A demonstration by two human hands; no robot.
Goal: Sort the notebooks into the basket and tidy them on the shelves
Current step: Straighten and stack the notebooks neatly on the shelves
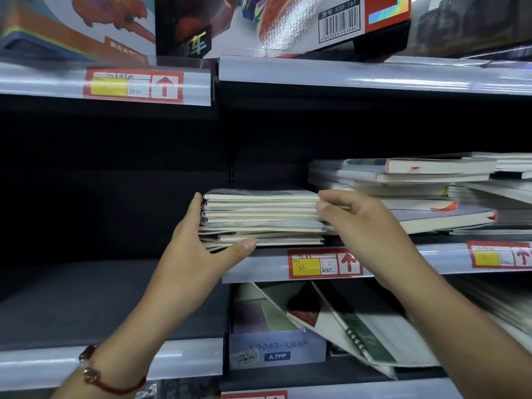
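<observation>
The left hand [195, 251] lies flat against the left end of a stack of notebooks [263, 217], fingers straight up its side and thumb stretched under its front bottom edge, while the right hand [357, 223] touches the stack's right end with loosely bent fingers, thumb against the upper edges; neither hand clamps it. The stack sits between the hands at the front lip of the shelf [259, 267], above a red-and-yellow price tag [325, 263]. Left of the left hand the bay is dark and open; just right of the right hand a taller pile of books [417, 191] crowds close.
</observation>
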